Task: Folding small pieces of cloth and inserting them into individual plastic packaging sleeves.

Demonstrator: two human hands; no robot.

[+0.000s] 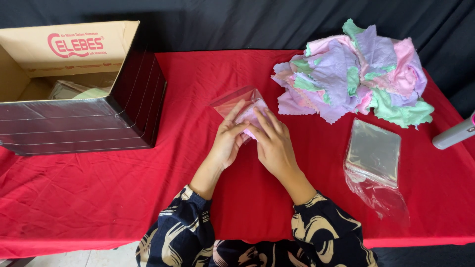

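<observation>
My left hand (226, 141) and my right hand (273, 143) meet over the middle of the red tablecloth (148, 188). Between them they hold a small clear plastic bag (236, 100) with a folded pink cloth (248, 117) partly inside it. The left fingers rest along the bag's left side. The right fingers press on the pink cloth at the bag's opening. The bag's far end sticks out above the fingertips.
A pile of pastel cloths (354, 71), purple, pink and green, lies at the back right. A stack of clear plastic bags (373, 153) sits right of my hands. An open cardboard box (74, 86) with packed items stands at the left. A grey cylinder (455, 133) pokes in at the right edge.
</observation>
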